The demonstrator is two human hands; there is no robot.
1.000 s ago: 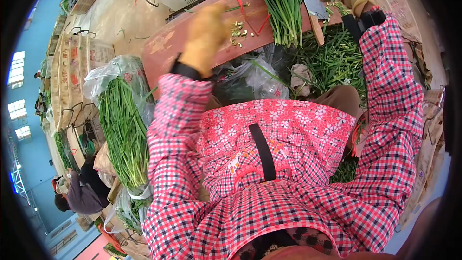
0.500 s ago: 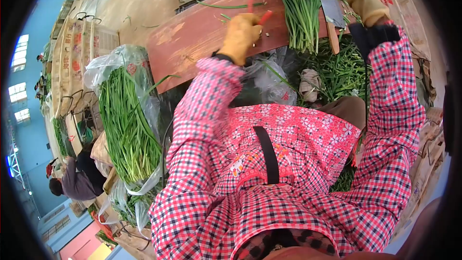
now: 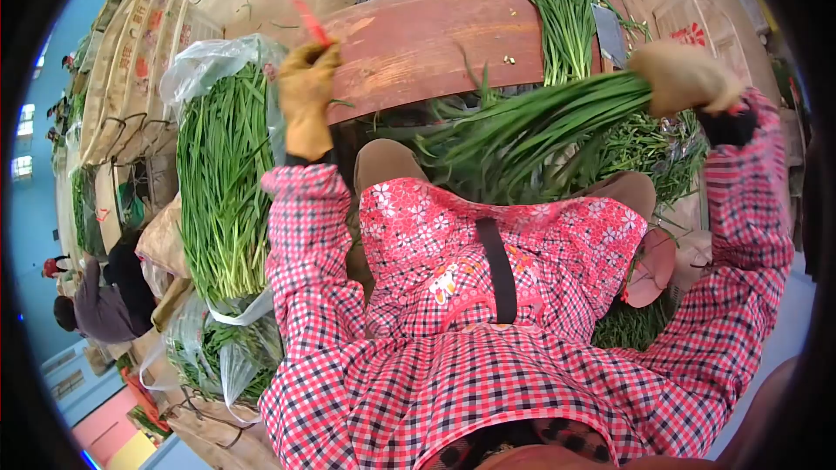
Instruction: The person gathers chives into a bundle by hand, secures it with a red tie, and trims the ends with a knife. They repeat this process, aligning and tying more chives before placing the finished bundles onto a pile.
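- Red bench (image 3: 418,43) ahead, between hands
- Left hand (image 3: 306,97) pinches red strip (image 3: 306,15)
- Right hand (image 3: 686,78) clutches green bunch (image 3: 566,117); best gripped snugly, clear of knife (image 3: 610,36) beyond

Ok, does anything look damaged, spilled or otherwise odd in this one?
Mild things only: the board is scuffed, its red surface worn pale in patches; a few cut bits lie loose on it; and loose greens lie untidily below its right end.

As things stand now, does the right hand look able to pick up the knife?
Probably not at once: the right hand is close to the knife, but it grips a bunch of green stalks, which seems to hide the knife's handle.
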